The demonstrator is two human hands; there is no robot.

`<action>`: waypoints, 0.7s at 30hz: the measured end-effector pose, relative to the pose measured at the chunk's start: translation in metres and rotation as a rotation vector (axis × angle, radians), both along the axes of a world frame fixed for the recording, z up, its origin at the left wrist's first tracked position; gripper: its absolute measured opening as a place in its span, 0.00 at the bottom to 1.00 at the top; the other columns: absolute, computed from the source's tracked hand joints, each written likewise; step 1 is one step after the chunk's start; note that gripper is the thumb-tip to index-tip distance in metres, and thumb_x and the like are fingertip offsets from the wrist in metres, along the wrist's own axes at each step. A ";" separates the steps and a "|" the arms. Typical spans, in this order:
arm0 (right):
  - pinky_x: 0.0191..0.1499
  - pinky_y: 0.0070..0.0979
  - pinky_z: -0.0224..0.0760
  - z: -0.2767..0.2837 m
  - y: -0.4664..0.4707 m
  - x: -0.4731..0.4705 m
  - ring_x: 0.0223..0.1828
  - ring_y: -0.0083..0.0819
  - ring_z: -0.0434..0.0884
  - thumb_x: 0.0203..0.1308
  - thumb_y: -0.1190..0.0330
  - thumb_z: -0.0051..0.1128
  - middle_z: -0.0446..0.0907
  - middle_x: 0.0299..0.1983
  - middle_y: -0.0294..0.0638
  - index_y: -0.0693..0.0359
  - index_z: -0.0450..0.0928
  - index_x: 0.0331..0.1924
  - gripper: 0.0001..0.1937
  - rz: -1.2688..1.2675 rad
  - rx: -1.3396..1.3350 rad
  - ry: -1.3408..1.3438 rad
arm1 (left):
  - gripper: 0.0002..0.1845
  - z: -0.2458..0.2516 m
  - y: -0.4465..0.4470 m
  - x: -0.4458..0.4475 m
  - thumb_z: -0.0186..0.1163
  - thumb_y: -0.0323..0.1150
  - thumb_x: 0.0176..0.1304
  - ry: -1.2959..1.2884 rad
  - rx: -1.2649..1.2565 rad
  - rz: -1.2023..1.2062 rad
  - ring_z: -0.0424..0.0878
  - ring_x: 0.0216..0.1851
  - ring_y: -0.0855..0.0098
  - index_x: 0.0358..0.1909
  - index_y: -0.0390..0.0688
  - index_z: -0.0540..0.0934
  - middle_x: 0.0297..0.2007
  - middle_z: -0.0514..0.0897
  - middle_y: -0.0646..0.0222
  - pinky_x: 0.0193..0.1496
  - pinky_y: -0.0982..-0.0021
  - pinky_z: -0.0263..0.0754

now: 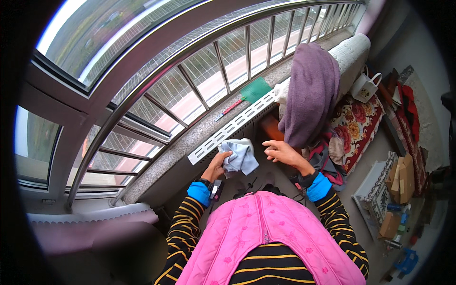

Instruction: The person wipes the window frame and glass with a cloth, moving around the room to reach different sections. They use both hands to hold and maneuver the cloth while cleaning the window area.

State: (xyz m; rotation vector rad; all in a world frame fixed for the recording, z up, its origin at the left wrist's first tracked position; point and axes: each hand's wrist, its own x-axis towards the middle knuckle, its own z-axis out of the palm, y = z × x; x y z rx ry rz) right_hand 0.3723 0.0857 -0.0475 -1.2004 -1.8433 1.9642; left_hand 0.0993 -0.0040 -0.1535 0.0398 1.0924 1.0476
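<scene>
My left hand (216, 165) grips a bunched light-blue cloth (242, 156) near the end of a white slotted radiator (233, 125). Part of the cloth looks white, and its folds hide my fingertips. To the right, my right hand (285, 155) is raised with nothing in it, its fingers apart and pointing towards the cloth. Just beyond that hand hangs a purple towel (311, 92), draped over a white covered object. A green fly swatter (254, 89) with a red handle rests on the granite sill (185, 148) behind the radiator.
A metal railing (217, 64) curves along the window. On the right are crumpled clothes (327, 165), a floral mat (359, 128), a white handled basket (365, 87), a small white cabinet (374, 185), cardboard boxes (404, 178) and a blue plastic stool (407, 262).
</scene>
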 end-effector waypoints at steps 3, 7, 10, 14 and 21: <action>0.34 0.21 0.74 0.007 0.001 0.016 0.35 0.23 0.80 0.62 0.64 0.52 0.79 0.37 0.36 0.63 0.70 0.58 0.21 -0.065 0.010 0.020 | 0.13 -0.030 0.018 -0.020 0.56 0.22 0.55 0.152 -0.082 0.065 0.84 0.33 0.63 0.44 0.38 0.76 0.35 0.83 0.62 0.37 0.60 0.82; 0.36 0.19 0.74 0.017 -0.003 0.043 0.35 0.23 0.80 0.63 0.66 0.52 0.80 0.40 0.38 0.65 0.70 0.57 0.20 -0.196 0.008 -0.037 | 0.14 -0.045 0.046 -0.035 0.58 0.24 0.54 0.058 -0.001 0.143 0.83 0.32 0.64 0.44 0.38 0.76 0.34 0.83 0.64 0.38 0.60 0.82; 0.36 0.19 0.74 0.023 -0.009 0.059 0.35 0.23 0.80 0.64 0.67 0.51 0.79 0.40 0.38 0.67 0.70 0.57 0.20 -0.259 0.010 -0.062 | 0.15 -0.043 0.071 -0.047 0.62 0.27 0.54 -0.011 0.111 0.167 0.84 0.33 0.66 0.45 0.39 0.76 0.35 0.83 0.64 0.39 0.61 0.83; 0.37 0.20 0.74 0.028 -0.017 0.068 0.36 0.23 0.80 0.64 0.67 0.51 0.79 0.42 0.38 0.66 0.70 0.58 0.20 -0.320 -0.008 -0.094 | 0.19 -0.050 0.083 -0.071 0.63 0.33 0.55 0.235 0.066 0.071 0.82 0.39 0.63 0.47 0.40 0.73 0.39 0.82 0.63 0.40 0.56 0.81; 0.41 0.22 0.75 0.032 -0.009 0.061 0.40 0.27 0.80 0.66 0.68 0.48 0.78 0.48 0.44 0.65 0.68 0.59 0.19 -0.248 0.084 -0.109 | 0.31 -0.099 0.058 -0.088 0.61 0.37 0.55 0.559 -0.196 -0.063 0.75 0.40 0.62 0.60 0.45 0.63 0.45 0.76 0.61 0.36 0.53 0.73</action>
